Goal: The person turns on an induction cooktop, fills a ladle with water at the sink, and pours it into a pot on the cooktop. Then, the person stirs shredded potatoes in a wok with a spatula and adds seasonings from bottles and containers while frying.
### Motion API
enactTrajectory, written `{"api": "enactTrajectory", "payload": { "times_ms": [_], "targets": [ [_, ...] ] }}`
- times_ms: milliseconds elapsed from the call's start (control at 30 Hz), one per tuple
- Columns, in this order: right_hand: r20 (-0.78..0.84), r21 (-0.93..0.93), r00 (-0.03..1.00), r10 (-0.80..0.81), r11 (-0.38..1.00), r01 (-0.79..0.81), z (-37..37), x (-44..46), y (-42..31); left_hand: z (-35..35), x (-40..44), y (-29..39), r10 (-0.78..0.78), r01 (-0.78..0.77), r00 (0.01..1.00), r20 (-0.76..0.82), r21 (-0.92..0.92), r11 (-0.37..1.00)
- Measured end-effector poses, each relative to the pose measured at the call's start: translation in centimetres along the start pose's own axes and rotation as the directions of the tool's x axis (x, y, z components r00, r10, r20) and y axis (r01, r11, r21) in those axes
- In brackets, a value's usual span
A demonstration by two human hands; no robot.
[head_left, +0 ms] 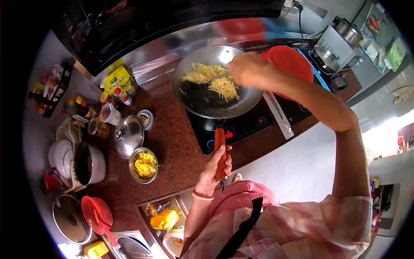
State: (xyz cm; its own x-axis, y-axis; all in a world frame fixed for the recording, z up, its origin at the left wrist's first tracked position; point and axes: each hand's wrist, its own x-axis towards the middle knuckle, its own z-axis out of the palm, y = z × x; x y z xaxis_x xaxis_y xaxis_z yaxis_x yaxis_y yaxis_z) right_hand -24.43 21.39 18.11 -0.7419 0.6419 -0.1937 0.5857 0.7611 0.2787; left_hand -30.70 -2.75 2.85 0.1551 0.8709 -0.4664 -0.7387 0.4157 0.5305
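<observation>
A large wok (194,102) sits on the black induction cooktop (254,127), with pale shredded food (223,87) in it. My left hand (214,167) is wrapped round the wok's reddish-brown handle (220,149). Over the wok's right side, my right hand (246,70) is closed on a metal spatula (218,77), whose handle is mostly hidden by the fingers. The spatula's head end lies among the shreds, largely covered by them. Left of the cooktop stands a metal bowl (132,169) of yellow, egg-like food (145,165).
A red basin (291,64) stands right of the wok. Left on the counter are a metal lid (129,136), a yellow pouch (120,81), bottles and a deep pot (97,164). An open drawer (180,207) and a red strainer (97,211) are lower left.
</observation>
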Motion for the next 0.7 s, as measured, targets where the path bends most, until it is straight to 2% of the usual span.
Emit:
{"api": "enactTrajectory", "payload": {
  "times_ms": [100, 167, 267, 367, 467, 567, 667, 700],
  "targets": [
    [-0.161, 0.071, 0.987, 0.024, 0.997, -0.012, -1.1, -2.6, 3.6, 0.2, -0.1, 0.1, -0.003, 0.003, 1.000, 0.012, -0.022, 1.000],
    [-0.031, -0.021, 0.999, -0.025, 0.999, 0.025, -3.1, -5.8, 4.1, -0.2, 0.1, -0.1, -0.018, 0.020, 0.999, 0.030, -0.067, 0.998],
    [-0.036, -0.133, 0.993, -0.109, 0.986, 0.103, -3.8, -9.5, 4.5, -0.3, 0.1, 0.0, -0.020, 0.024, 0.999, 0.038, -0.081, 0.996],
    [-0.116, -0.184, 0.973, -0.199, 0.967, 0.175, -2.7, -11.3, 3.4, -0.3, 0.2, 0.1, -0.044, 0.049, 0.998, 0.054, -0.084, 0.995],
    [-0.015, -0.182, 0.995, -0.094, 0.979, 0.090, 0.1, -8.8, 1.8, -0.2, 0.1, 0.1, -0.047, 0.051, 0.997, 0.056, -0.074, 0.996],
    [-0.109, -0.138, 0.993, 0.049, 0.988, -0.064, 4.2, -4.6, 2.5, -0.1, 0.1, 0.2, -0.036, 0.040, 0.998, 0.060, -0.059, 0.997],
    [-0.280, -0.119, 0.950, 0.135, 0.978, -0.174, 5.2, -2.3, 4.4, 0.0, 0.0, 0.0, -0.020, 0.023, 0.998, 0.059, -0.050, 0.998],
    [-0.284, -0.141, 0.954, 0.099, 0.980, -0.144, 4.6, -2.7, 4.6, 0.0, 0.0, 0.1, -0.015, 0.018, 0.998, 0.060, -0.044, 0.999]
  ]
}}
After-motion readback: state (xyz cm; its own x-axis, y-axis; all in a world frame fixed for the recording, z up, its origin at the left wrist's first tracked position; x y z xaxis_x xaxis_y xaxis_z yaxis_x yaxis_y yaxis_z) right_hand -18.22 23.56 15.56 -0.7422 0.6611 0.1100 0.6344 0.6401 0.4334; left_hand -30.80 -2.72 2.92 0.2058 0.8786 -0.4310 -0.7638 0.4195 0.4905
